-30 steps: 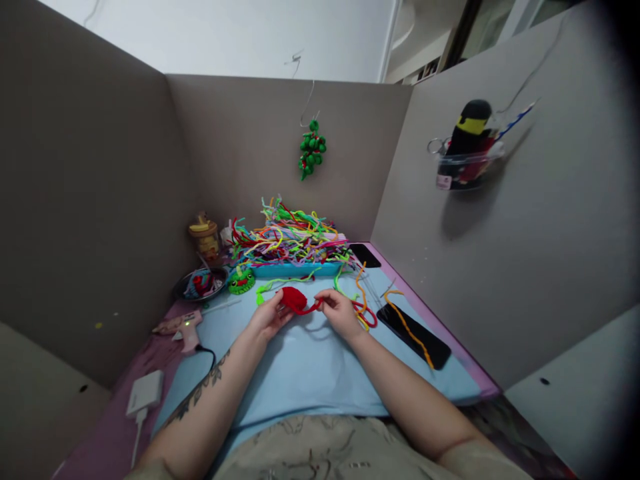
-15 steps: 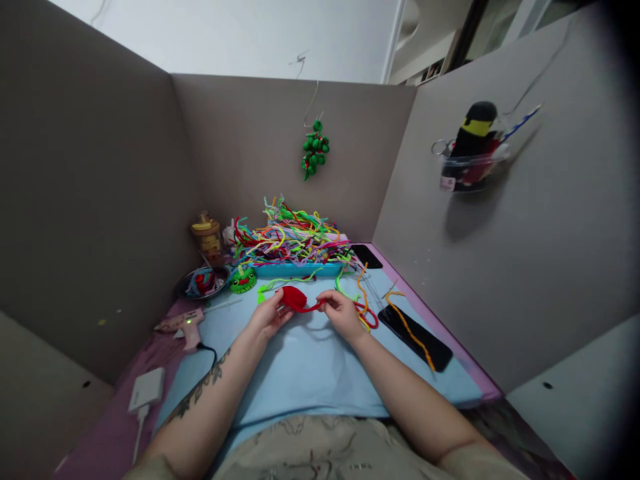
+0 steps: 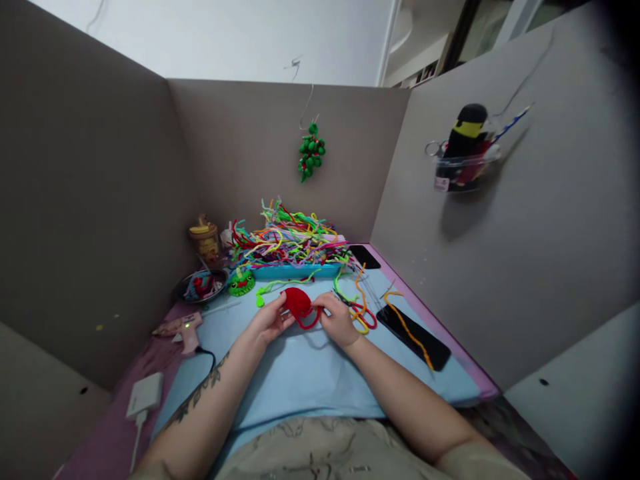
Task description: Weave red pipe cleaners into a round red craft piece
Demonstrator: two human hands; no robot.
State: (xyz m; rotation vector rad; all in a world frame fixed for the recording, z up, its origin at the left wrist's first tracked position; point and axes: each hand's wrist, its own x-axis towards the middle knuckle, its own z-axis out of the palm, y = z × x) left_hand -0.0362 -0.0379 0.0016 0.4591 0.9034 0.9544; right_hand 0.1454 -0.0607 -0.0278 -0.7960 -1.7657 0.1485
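My left hand [image 3: 270,319] grips the left edge of a rounded red yarn piece [image 3: 299,301] above the blue cloth. A red strand [image 3: 309,327] hangs from the piece in a loop. My right hand [image 3: 339,321] is closed at the piece's right side, its thumb and fingertips pinching the strand. What else those fingertips may hold is too small to make out. Just right of that hand lie red-handled scissors [image 3: 367,317], partly covered by it and by yellow and orange yarn.
A blue tray [image 3: 295,272] heaped with colourful strands stands at the back. A green figure [image 3: 241,283], a dark bowl [image 3: 220,275] and a pink glue gun [image 3: 189,330] are on the left. A black phone [image 3: 417,343] lies right. Grey panels [image 3: 280,127] enclose the table.
The red piece has turned more face-on. My right hand has moved slightly left toward it, and the strand that was stretched between the hands now droops in a loop.
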